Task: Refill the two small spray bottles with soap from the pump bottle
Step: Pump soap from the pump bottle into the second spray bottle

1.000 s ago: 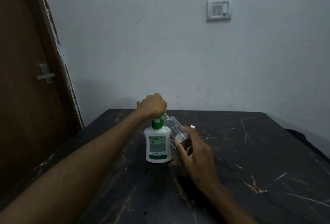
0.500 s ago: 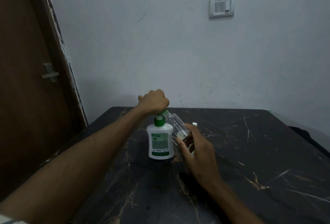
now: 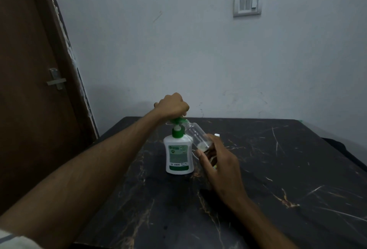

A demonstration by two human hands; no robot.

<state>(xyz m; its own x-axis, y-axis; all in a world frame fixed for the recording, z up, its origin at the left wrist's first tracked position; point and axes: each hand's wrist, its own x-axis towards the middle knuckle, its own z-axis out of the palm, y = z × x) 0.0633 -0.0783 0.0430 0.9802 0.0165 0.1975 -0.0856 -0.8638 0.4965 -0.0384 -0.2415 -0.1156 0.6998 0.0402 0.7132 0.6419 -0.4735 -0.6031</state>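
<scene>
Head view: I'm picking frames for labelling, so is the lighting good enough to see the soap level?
Head view: dim and flat, no glare; the clear bottle held by the right hand shows a pale pool at its base, edges slightly soft.

Left hand (image 3: 172, 107) atop pump bottle (image 3: 178, 154)

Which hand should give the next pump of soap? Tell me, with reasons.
Left. The left hand already sits curled on the green pump head of the pump bottle. The right hand is busy holding the clear spray bottle tilted, mouth at the nozzle.
</scene>
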